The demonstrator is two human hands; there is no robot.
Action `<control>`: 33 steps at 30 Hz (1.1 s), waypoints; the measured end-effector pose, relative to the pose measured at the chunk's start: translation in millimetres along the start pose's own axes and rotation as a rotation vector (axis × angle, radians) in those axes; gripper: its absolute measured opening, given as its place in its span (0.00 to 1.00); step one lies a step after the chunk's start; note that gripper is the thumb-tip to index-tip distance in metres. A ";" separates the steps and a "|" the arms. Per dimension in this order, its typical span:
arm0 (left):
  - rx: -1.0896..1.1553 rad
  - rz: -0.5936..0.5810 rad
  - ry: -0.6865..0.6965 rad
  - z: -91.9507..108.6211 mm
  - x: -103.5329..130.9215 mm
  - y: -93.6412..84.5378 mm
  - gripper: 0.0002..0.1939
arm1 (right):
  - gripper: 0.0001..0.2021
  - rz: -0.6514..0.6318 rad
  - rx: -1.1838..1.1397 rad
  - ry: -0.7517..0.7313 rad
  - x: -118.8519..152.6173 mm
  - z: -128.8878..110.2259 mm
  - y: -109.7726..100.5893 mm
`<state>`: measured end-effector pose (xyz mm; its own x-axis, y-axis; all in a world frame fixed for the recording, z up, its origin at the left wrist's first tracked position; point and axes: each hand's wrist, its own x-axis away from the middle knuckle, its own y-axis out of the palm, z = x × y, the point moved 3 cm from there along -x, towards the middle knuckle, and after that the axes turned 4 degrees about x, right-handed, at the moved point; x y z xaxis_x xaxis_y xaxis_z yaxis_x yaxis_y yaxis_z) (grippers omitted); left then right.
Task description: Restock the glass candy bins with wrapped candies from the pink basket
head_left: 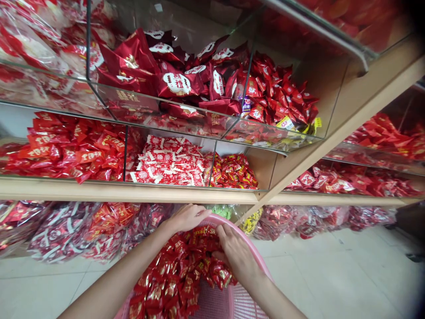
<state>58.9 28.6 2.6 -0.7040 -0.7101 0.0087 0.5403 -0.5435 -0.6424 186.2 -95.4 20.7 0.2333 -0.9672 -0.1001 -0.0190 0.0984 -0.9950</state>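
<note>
Head view:
- Left grip (190, 218): one bare hand, back uppermost, laid at the far left of the basket's rim; fingertips partly hidden, so whether it is clenched on the rim cannot be told.
- Right grip (237, 252): one bare hand, fingers bent, reaching over the rim on the right side among the wrapped packets; whether any packet is grasped cannot be told.
- Wrapped packets (166, 283): a heap, glossy red with gold print, inside the basket; lying below and between the two hands, the uppermost right ones directly beneath the right fingers, the bulk toward the left wall.
- Pink basket (255, 249): one, round, perforated plastic, in front of the shelving; inner wall bare at lower right.
- Upper shelf: large dark red bags (179, 82) with white labels; beside them, to the right, small red packets (272, 84).
- Lower shelf, left to right: bright red packets (76, 148), red-and-white packets (169, 159), red-and-yellow packets (234, 170), parted by dividers.
- Beneath the wooden rail (99, 190): clear bags of goods (59, 232), one yellow bag (251, 223) among them.
- Floor (315, 270): pale tiles.
</note>
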 end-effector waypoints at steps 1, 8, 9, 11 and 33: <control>-0.003 -0.001 0.002 0.5 0.1 -0.1 0.26 | 0.24 0.003 0.000 -0.002 0.0 0.3 0.8; -0.045 0.004 0.031 1.9 0.7 -1.2 0.27 | 0.25 -0.021 0.005 -0.012 -8.1 -1.5 5.4; -0.054 0.005 0.031 1.8 0.8 -1.5 0.27 | 0.25 -0.022 -0.002 -0.011 -8.2 -1.3 6.1; -0.066 0.003 0.027 1.8 1.3 -1.8 0.27 | 0.23 -0.015 -0.026 -0.006 -6.4 0.3 7.2; 0.116 -0.005 0.004 -5.2 -2.4 -2.5 0.29 | 0.20 -0.004 0.103 -0.258 -45.9 -34.3 14.1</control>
<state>56.8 34.0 0.2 -0.7086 -0.7055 0.0088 0.5863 -0.5957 -0.5490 141.9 -57.7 11.1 0.4730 -0.8776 -0.0781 0.0788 0.1304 -0.9883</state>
